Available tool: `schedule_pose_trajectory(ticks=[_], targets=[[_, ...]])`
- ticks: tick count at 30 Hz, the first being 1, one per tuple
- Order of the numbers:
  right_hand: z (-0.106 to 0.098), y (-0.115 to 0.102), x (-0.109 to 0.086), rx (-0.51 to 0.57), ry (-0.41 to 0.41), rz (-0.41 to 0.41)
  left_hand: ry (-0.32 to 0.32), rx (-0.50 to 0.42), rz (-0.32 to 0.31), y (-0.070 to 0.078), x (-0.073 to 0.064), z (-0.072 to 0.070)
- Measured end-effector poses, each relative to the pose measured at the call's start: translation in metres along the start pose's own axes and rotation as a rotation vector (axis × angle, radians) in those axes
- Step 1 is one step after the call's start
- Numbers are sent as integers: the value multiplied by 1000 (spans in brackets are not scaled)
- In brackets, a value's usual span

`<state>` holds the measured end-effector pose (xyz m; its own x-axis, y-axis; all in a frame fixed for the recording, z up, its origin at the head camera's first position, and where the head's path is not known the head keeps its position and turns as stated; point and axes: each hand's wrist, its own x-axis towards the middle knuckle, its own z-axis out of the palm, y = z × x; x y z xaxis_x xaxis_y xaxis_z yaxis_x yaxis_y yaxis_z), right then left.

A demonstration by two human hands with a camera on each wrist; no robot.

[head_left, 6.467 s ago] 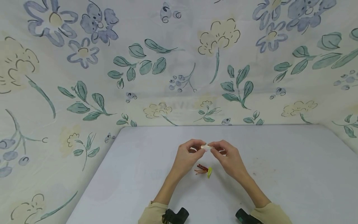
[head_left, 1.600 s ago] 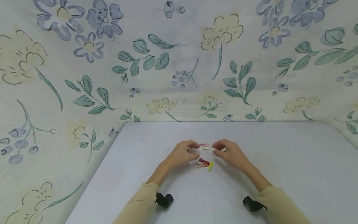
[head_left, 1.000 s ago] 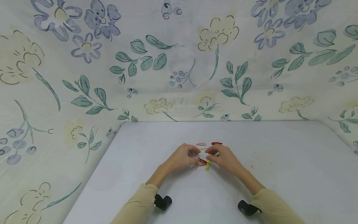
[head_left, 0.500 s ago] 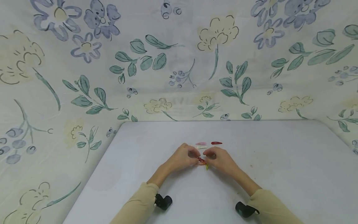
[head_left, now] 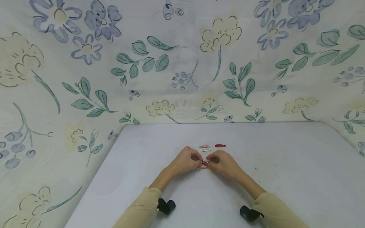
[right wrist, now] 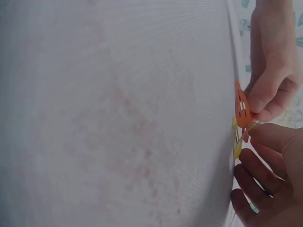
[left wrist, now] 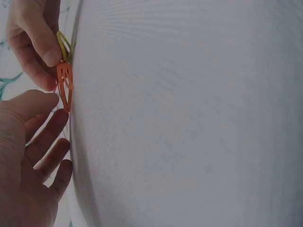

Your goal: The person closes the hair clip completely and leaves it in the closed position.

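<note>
Near the middle of the table, my left hand [head_left: 184, 162] and right hand [head_left: 226, 164] meet at a dark red snap hair clip [head_left: 205, 163]. Thumb and finger of each pinch it from opposite ends. Just in front lie an orange hair clip [left wrist: 61, 69] and a yellow hair clip [right wrist: 237, 152], partly covered by the hands in the head view. Beyond the fingers, a pink hair clip [head_left: 204, 146] lies above a white one [head_left: 205, 150]. Another red hair clip [head_left: 220, 145] lies to their right. Both wrist views show the red clip mostly hidden.
The white table [head_left: 142, 142] stretches to both sides. A floral cloth [head_left: 182, 63] rises behind its back edge and hangs on the left. Black wrist cameras [head_left: 166, 206] sit at both sleeves.
Earlier both hands held the white clip; it now lies below the pink one. A red clip has come to lie at right. The hands then moved nearer and took the dark red clip.
</note>
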<state>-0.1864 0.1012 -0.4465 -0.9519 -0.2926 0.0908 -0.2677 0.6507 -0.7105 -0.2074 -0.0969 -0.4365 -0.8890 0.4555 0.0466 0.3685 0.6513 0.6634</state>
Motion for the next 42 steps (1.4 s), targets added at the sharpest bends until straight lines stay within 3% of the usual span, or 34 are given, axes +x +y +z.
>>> schedule_pose_trajectory(ticks=[7, 14, 24, 42], targets=[[1, -1, -1, -7, 0, 17, -4, -11, -17, 1, -1, -2], [1, -3, -1, -7, -6, 18, 10, 0, 8, 0, -1, -2], [1, -5, -3, 3, 13, 44, 17, 14, -20, 1, -2, -2], [-6, -6, 0, 21, 39, 61, 53, -4, 8, 9, -1, -2]])
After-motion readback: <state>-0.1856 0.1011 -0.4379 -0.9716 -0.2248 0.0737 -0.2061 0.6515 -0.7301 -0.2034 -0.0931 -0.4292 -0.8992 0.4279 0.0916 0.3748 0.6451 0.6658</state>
